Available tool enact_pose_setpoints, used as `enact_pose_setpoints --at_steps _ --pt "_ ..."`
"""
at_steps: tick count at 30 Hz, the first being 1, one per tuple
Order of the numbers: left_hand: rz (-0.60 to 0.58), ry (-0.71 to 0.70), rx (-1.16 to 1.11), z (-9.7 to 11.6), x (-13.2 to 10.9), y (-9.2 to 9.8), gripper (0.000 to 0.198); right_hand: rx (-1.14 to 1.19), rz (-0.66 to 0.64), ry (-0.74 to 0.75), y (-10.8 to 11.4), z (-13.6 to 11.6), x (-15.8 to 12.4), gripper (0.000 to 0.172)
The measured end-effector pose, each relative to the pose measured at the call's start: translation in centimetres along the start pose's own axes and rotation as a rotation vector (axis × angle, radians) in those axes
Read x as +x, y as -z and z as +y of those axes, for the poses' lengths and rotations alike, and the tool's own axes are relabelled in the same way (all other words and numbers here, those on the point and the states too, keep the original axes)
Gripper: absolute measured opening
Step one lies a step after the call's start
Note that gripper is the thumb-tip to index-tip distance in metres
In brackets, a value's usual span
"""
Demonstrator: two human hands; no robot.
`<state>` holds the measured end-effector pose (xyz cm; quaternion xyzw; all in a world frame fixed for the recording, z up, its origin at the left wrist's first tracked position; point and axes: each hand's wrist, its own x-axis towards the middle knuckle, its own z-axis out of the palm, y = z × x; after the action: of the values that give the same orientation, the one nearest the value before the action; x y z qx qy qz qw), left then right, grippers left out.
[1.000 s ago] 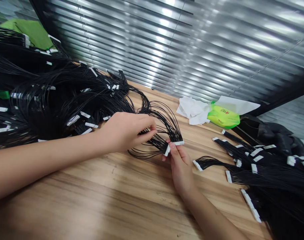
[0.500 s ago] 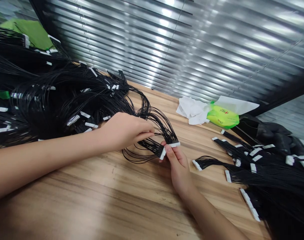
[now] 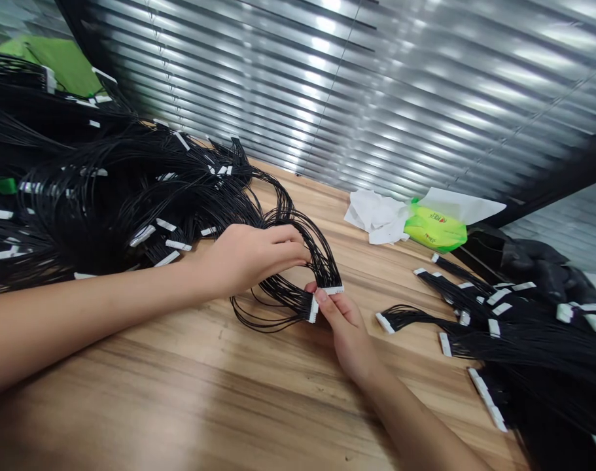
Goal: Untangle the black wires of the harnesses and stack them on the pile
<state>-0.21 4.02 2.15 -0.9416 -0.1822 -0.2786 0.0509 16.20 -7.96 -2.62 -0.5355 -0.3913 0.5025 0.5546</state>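
Observation:
My right hand [image 3: 349, 333] pinches the white connectors at the end of a black wire harness [image 3: 322, 252]. One connector [image 3: 313, 309] points down toward the table, and another [image 3: 333, 290] lies across the top of the fingers. My left hand [image 3: 261, 258] is closed, thumb against fingers, on black wires a little behind the connectors. Exactly how many wires it grips is hidden. The wires loop from the connectors back toward the large heap on the left, and a few sag beneath my left hand.
A heap of black wire harnesses [image 3: 106, 183] with white connectors fills the left. More harnesses [image 3: 533, 347] lie at the right on the wooden table [image 3: 204, 392]. Crumpled white paper [image 3: 376, 216] and a green tissue pack [image 3: 435, 229] sit at the back, before metallic blinds [image 3: 288, 85].
The held connectors have shifted slightly left and down with my right hand. My left hand's fingers have moved a little right and up along the wires.

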Motion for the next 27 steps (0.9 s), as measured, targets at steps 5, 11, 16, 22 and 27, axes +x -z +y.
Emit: enact_pose_setpoints --at_steps 5,11,16,22,27 --pt "-0.068 0.02 -0.072 0.2 0.0 -0.1 0.022 0.005 0.013 0.001 0.0 -0.1 0.1 0.036" --pt "-0.114 0.236 -0.216 0.5 0.3 0.1 0.021 0.02 0.021 -0.007 0.0 -0.2 0.2 0.038" --pt "-0.145 0.474 -0.736 0.7 0.5 -0.8 0.017 0.011 -0.044 -0.039 0.3 0.0 0.2 0.036" --pt "-0.141 0.711 -1.129 1.2 0.0 -2.7 0.019 0.013 -0.107 -0.084 0.8 0.3 0.2 0.037" --pt "-0.171 0.684 -1.128 1.6 -0.5 -3.3 0.024 0.023 -0.125 -0.075 0.9 0.4 0.2 0.035"
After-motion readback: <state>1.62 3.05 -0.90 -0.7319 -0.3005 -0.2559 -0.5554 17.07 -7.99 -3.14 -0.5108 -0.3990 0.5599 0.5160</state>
